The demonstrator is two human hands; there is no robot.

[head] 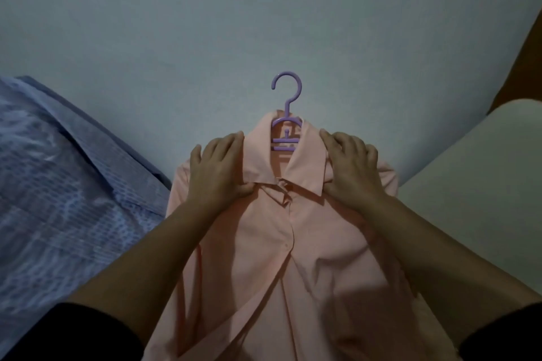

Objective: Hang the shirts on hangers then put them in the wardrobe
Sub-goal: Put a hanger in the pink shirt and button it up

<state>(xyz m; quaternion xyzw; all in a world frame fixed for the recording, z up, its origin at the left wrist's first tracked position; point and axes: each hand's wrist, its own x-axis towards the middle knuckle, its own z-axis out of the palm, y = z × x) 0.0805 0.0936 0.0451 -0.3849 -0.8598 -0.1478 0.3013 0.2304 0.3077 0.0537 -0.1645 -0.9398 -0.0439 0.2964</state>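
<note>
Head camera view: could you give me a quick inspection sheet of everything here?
Surface: pale blue sheet, dimly lit.
Job's things: peach shirt lying flat, purple hanger inside its collar, hook sticking out.
Clutter: blue patterned shirt at left; white cushion at right.
Hands: left hand pinches the collar; right hand rests curled on the other shoulder.
Cables: nothing seen.
Surroundings: brown edge far right, unclear.

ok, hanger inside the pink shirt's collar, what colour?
Purple, or lilac: the hanger shows best in the head view, hook clear of the pink shirt.
</note>
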